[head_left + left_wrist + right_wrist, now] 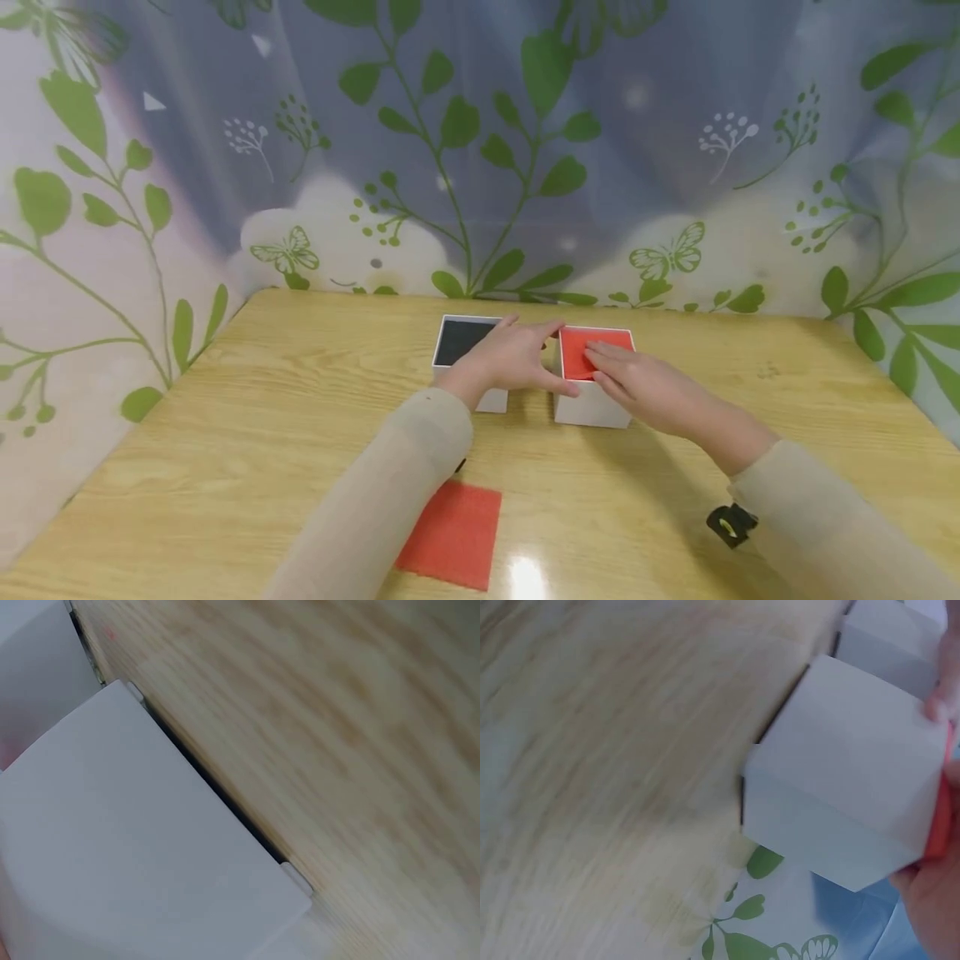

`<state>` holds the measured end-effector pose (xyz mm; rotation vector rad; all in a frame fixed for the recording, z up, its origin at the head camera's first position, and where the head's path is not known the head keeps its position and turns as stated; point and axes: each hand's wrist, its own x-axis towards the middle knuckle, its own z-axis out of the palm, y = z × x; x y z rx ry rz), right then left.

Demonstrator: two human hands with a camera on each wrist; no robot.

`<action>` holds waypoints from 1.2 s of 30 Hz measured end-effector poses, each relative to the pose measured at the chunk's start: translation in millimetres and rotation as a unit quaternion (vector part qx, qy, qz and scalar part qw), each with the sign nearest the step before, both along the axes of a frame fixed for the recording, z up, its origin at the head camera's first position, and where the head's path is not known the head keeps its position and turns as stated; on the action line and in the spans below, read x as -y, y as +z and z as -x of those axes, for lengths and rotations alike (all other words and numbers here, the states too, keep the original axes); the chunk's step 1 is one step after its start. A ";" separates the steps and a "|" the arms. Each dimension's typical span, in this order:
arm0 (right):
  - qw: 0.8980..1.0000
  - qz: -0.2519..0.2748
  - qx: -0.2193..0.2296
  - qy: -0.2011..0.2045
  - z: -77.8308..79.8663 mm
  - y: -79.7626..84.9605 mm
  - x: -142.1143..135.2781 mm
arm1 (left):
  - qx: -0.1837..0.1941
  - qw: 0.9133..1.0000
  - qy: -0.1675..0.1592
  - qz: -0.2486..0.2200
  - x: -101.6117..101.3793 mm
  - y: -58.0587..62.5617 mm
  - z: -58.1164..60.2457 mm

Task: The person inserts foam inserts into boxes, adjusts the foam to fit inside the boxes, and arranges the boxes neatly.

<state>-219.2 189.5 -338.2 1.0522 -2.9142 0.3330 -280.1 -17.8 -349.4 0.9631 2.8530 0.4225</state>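
Observation:
Two small white boxes stand side by side. Red felt-like sheet material point(574, 348) fills the top of the right white box point(592, 408), and black material point(461, 340) lies in the left white box point(491, 402). My left hand point(513, 354) reaches over the left box and holds the right box's left side, thumb at the front, fingers toward the back corner. With straight fingers, my right hand point(648, 387) presses on the red material. A red edge point(939, 817) shows at the rim in the right wrist view. White box walls point(142, 832) fill much of the left wrist view.
On the wooden table point(285, 467), a loose red square sheet point(453, 533) lies near the front, partly under my left sleeve point(375, 500). A curtain point(480, 167) printed with leaves and butterflies hangs behind the table's back edge. A black wrist device point(731, 523) is on my right sleeve.

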 end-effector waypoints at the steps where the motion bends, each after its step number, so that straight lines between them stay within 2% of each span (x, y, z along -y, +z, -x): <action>1: 1.000 0.006 -0.002 0.007 -1.4 1.0 -1.2 | 0.000 1.000 -0.001 0.001 -0.7 -1.0 -0.3; 4: 1.000 0.025 -0.013 0.011 -6.1 4.4 -1.8 | -0.001 1.000 0.000 0.003 -1.3 -3.0 0.1; 10: 0.996 0.066 -0.065 -0.016 -14.0 4.2 6.9 | 0.002 1.000 0.000 0.002 1.1 -4.3 -0.3; 16: 0.992 0.031 -0.121 -0.009 -20.9 3.9 3.3 | 0.004 1.000 0.001 -0.002 2.1 -3.4 -0.7; 28: 0.987 0.064 -0.138 -0.051 -16.0 -4.9 6.3 | 0.005 1.000 -0.003 0.000 1.0 -2.9 -0.3; 32: 0.985 0.061 -0.153 -0.044 -12.8 -9.8 9.4 | 0.004 1.000 -0.003 -0.002 0.5 -2.2 -0.6; 36: 0.985 0.056 -0.159 -0.017 -13.8 -12.6 8.9 | 0.004 1.000 0.001 0.000 1.1 -2.8 0.3</action>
